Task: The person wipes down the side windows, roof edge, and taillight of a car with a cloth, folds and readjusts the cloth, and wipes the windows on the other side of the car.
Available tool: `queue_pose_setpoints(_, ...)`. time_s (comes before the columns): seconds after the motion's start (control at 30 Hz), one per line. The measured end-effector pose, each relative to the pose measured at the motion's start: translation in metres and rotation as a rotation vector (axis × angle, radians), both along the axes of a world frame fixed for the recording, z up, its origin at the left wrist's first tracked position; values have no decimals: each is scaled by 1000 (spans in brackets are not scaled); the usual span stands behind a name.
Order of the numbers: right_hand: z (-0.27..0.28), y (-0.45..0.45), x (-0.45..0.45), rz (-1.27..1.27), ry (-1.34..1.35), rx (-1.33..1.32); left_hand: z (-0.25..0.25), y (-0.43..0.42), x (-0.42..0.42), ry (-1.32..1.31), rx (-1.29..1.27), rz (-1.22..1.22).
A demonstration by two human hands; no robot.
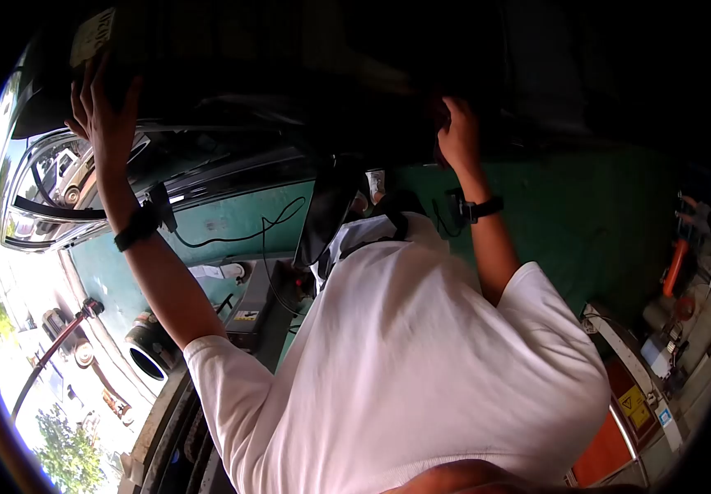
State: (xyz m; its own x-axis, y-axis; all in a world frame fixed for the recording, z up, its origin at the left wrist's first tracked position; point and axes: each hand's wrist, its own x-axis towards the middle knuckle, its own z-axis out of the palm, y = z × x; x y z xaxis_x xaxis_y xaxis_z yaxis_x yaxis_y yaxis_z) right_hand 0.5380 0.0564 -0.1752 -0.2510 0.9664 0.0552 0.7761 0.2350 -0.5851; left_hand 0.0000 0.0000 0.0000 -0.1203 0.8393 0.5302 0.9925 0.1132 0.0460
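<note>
My left hand [107,123] is up at the left, fingers spread against a black car body panel [232,111]. Just beyond its fingertips is a pale label or plate [93,37] with lettering. Below the hand runs a car window [63,181] with bright trim, which reflects vehicles outside. My right hand [459,136] is raised at the upper middle, its fingers curled at the dark lower edge of the car. Whatever those fingers grip is lost in shadow. Black straps with small devices sit on both wrists, and a black cable [232,239] hangs from the left one.
The floor [569,206] is green. Near my left elbow are a grey machine part [256,300] and a round black-rimmed cylinder [151,346]. A red-and-black pole or hose [59,342] stands at the left. An orange cabinet [619,420] with a yellow warning sign is at the lower right.
</note>
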Motion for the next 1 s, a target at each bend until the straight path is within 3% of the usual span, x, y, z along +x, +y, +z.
queue_pose_setpoints(0.07, 10, -29, 2, 21, -25, 17, 10, -7, 2, 1, -23, 8)
queue_pose_setpoints(0.1, 6, -1, 16, 54, -54, 25, -20, 17, 9, -33, 50, 15)
queue_pose_setpoints(0.23, 22, -27, 4, 106, 71, -82, -12, 11, -2, 10, 57, -20)
queue_pose_setpoints(0.37, 44, -48, -41, 102, -3, 85, -11, 5, 7, 15, 35, -15)
queue_pose_setpoints(0.57, 13, -65, -64, -104, -13, 208, -18, 6, -4, 112, 30, 8)
queue_pose_setpoints(0.63, 8, -71, -54, -231, 18, -60, -18, 5, -6, 101, 55, -7)
queue_pose_setpoints(0.67, -10, -73, -49, -261, -51, -38, -20, 4, -5, 79, 52, -49)
queue_pose_setpoints(0.77, 27, -66, -63, -224, -53, -171, -16, -7, -1, 48, 56, -110)
queue_pose_setpoints(0.8, 43, -66, -71, -169, 28, -101, -13, -14, -3, 17, 31, -202)
queue_pose_setpoints(0.83, 79, -69, -87, -170, 66, -198, -10, -21, -7, -13, 6, -294)
queue_pose_setpoints(1.0, 143, -43, -155, -75, 233, 168, 12, -45, -13, -137, -105, -364)
